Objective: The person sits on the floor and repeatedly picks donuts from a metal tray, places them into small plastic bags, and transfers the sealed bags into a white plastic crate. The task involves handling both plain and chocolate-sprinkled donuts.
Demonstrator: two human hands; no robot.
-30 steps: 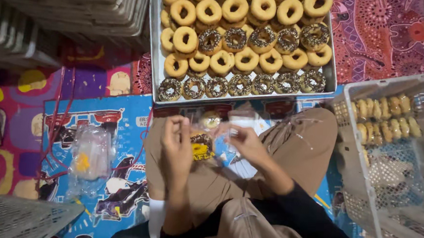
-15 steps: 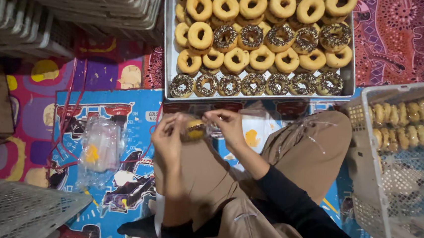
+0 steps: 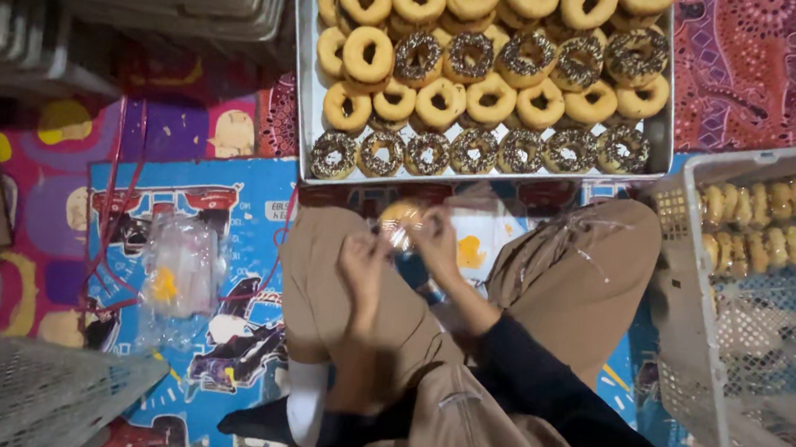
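Doughnut (image 3: 399, 222) between both hands' fingers (image 3: 430, 228)

A small see-through plastic wrap (image 3: 402, 226) with a yellow-brown doughnut inside sits near the middle, a little toward 12 o'clock, with the left hand (image 3: 364, 270) and right hand (image 3: 436, 239) touching it. At 9 o'clock a floppy pile of clear plastic bags (image 3: 178, 273) with a yellow patch lies on the blue mat. At 3 o'clock a white basket (image 3: 691, 300) holds rows of little wrapped yellow doughnuts (image 3: 761, 219).
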